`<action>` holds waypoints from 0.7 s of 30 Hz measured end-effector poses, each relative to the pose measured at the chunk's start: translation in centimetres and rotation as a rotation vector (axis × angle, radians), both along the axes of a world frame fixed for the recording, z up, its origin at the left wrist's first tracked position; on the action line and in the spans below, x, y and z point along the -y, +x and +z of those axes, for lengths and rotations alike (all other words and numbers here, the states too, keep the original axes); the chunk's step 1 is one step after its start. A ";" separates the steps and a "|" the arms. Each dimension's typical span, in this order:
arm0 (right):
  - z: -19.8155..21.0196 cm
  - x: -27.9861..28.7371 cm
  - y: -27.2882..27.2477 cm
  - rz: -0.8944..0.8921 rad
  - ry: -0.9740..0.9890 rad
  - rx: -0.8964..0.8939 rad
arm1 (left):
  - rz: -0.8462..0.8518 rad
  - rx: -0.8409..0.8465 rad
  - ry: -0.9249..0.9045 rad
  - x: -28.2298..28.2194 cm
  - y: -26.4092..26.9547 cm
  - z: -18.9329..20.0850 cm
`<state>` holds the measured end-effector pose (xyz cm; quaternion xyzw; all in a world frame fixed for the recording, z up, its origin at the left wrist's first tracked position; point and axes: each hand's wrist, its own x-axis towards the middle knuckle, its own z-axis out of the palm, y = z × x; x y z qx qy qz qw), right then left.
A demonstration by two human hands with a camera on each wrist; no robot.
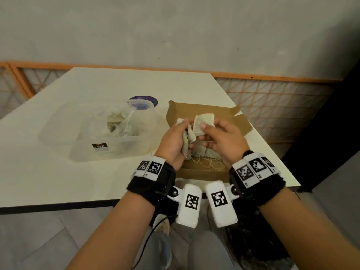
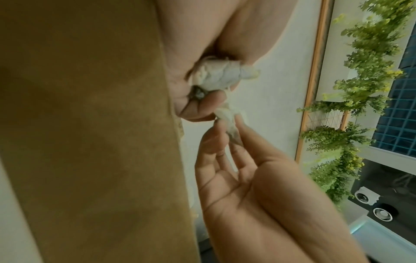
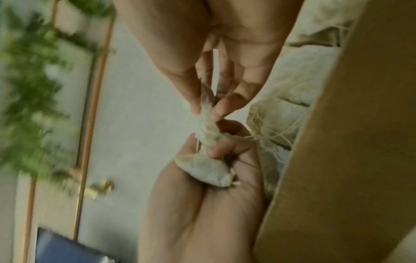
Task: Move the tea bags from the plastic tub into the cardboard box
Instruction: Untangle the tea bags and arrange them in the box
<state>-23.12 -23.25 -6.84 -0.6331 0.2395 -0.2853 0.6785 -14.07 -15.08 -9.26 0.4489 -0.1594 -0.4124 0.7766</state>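
both hands are raised over the open cardboard box, which sits on the white bench just to the right of the clear plastic tub. the left hand has its fingers curled round a crumpled bunch of tea bags, with one bag's corner sticking up past the fingertips and the rest bulging out below the palm. the right hand pinches a single flat tea bag between thumb and forefinger, its other fingers loosely curled beneath; in the right wrist view this bag runs straight down into the bunch gripped by the left hand, so the two hands are joined through the bags. pale strings trail from the bunch down into the box, where more tea bags already lie on the bottom, partly hidden by the hands. the tub holds a further heap of tea bags inside thin plastic wrapping. a purple round lid lies on the bench just behind the tub. behind the bench, an orange-framed mesh railing runs along the grey wall. both wrists wear black bands with white marker blocks.
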 end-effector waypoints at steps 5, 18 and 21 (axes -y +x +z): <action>-1.1 0.5 -0.9 -0.004 0.137 0.170 | 0.000 0.065 0.071 0.2 0.3 0.0; -2.0 0.3 -1.3 -0.122 -0.136 0.191 | 0.055 0.089 0.032 0.2 0.0 -0.2; -1.9 -0.3 -1.7 -0.088 -0.464 0.035 | 0.058 0.093 0.060 0.3 0.0 -0.3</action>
